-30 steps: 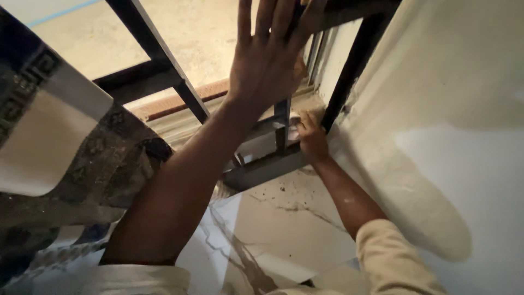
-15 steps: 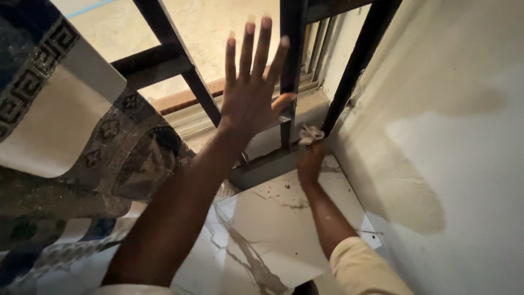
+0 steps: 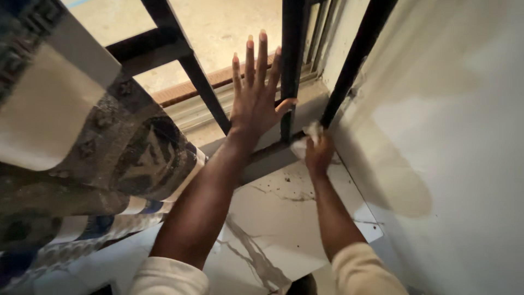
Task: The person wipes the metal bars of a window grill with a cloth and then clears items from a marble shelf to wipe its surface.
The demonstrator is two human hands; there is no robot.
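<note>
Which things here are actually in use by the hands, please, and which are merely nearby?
In use: left hand spread by the black bar; right hand gripping a pale cloth.
Nearby: patterned curtain, marble tile, white wall.

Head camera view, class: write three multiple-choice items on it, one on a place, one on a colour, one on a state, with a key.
1. Where is the right hand?
A. At the foot of the black window bars, near the wall
B. On the patterned curtain
C. On the ground outside

2. What colour is the cloth in it?
A. Red
B. Whitish
C. Green

3. How is the left hand held?
A. In a fist
B. Gripping the cloth
C. Open, fingers spread

Key: 1 A, it sits by the corner above the marbled tile; 2 B, the crumpled cloth looks pale; 3 C, its fingers are splayed against the bars.
</note>
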